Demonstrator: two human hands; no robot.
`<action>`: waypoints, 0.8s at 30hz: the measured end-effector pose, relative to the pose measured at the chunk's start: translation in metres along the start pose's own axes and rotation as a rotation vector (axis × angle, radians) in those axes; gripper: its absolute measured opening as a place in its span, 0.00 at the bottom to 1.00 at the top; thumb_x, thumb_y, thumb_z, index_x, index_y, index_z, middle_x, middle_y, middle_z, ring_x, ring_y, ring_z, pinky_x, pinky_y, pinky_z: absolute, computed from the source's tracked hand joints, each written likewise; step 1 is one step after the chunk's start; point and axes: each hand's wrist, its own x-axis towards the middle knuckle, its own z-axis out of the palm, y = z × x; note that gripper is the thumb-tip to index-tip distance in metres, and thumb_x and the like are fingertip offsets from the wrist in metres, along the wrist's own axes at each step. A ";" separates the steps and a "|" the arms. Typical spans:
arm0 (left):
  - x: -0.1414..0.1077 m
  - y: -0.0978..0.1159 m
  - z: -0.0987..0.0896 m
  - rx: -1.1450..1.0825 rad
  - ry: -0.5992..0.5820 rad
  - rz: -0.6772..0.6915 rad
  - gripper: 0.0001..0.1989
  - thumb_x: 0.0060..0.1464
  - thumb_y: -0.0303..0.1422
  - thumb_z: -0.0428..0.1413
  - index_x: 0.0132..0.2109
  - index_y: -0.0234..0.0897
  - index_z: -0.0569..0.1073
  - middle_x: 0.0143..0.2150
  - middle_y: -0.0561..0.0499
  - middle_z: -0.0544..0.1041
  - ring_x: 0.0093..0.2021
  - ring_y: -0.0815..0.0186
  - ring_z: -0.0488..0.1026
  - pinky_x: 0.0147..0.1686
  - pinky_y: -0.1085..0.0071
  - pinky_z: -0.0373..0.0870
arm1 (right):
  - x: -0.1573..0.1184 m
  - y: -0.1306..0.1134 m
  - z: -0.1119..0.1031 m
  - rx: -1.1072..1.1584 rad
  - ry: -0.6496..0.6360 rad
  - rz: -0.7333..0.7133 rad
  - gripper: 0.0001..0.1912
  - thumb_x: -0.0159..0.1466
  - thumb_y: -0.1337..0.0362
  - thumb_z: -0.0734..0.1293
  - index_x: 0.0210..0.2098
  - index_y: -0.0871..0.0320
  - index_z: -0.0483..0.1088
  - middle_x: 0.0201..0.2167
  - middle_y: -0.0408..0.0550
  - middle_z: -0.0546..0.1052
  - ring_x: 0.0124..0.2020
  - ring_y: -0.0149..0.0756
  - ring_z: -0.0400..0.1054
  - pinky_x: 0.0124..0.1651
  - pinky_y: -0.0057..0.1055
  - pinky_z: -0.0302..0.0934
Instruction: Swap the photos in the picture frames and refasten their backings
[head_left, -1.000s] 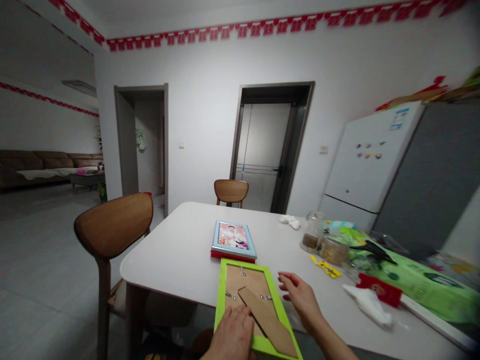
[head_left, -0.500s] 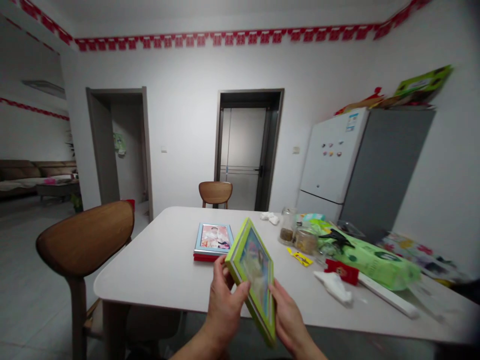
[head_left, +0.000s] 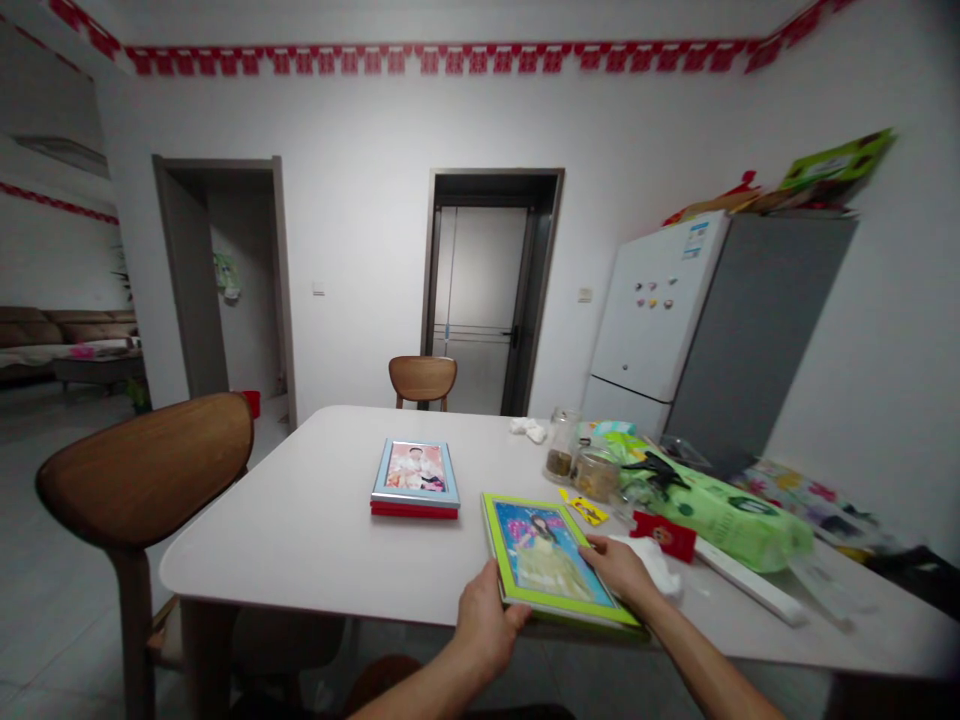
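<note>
A lime-green picture frame (head_left: 551, 560) with a photo of a person in a yellow dress is held over the table's near edge, tilted with its picture facing up. My left hand (head_left: 484, 620) grips its lower left corner, thumb on the front edge and fingers underneath. On the right side, my right hand (head_left: 619, 570) is closed round the edge with the thumb on top. To the left, a light blue picture frame (head_left: 416, 475) lies face up on a red frame-like block (head_left: 415, 510) on the table.
The white table (head_left: 315, 520) spans the front. On its right are a glass jar (head_left: 560, 450), a shorter jar (head_left: 596, 475), a green tissue pack (head_left: 735, 515), a red packet (head_left: 665, 536), crumpled tissue (head_left: 652, 565) and a white bar (head_left: 750, 585). A wooden chair (head_left: 150, 470) stands at left.
The green frame has turned from steeply upright to nearly flat, picture upward, and moved right and lower. Both hands moved with it, still gripping. The view has shifted slightly.
</note>
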 end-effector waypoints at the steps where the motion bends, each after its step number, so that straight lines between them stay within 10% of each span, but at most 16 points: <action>1: 0.001 0.003 0.000 0.083 -0.005 -0.022 0.20 0.41 0.27 0.55 0.45 0.37 0.65 0.42 0.49 0.72 0.42 0.63 0.67 0.41 0.72 0.61 | 0.002 0.002 0.001 -0.030 0.001 -0.003 0.18 0.45 0.61 0.62 0.35 0.59 0.73 0.32 0.52 0.76 0.33 0.41 0.69 0.34 0.30 0.57; 13: 0.004 -0.010 -0.004 0.318 -0.021 -0.043 0.23 0.39 0.30 0.56 0.47 0.34 0.65 0.44 0.44 0.69 0.46 0.58 0.65 0.45 0.66 0.60 | 0.010 -0.007 0.020 -0.339 0.120 -0.129 0.19 0.50 0.67 0.58 0.39 0.67 0.70 0.39 0.62 0.73 0.41 0.47 0.65 0.45 0.37 0.54; 24: 0.039 -0.083 -0.093 -0.265 0.391 -0.274 0.19 0.44 0.30 0.53 0.46 0.28 0.65 0.48 0.39 0.68 0.49 0.59 0.63 0.48 0.69 0.56 | -0.010 -0.172 0.139 -0.284 -0.017 -0.654 0.21 0.51 0.65 0.62 0.45 0.59 0.65 0.46 0.53 0.68 0.47 0.40 0.59 0.48 0.32 0.51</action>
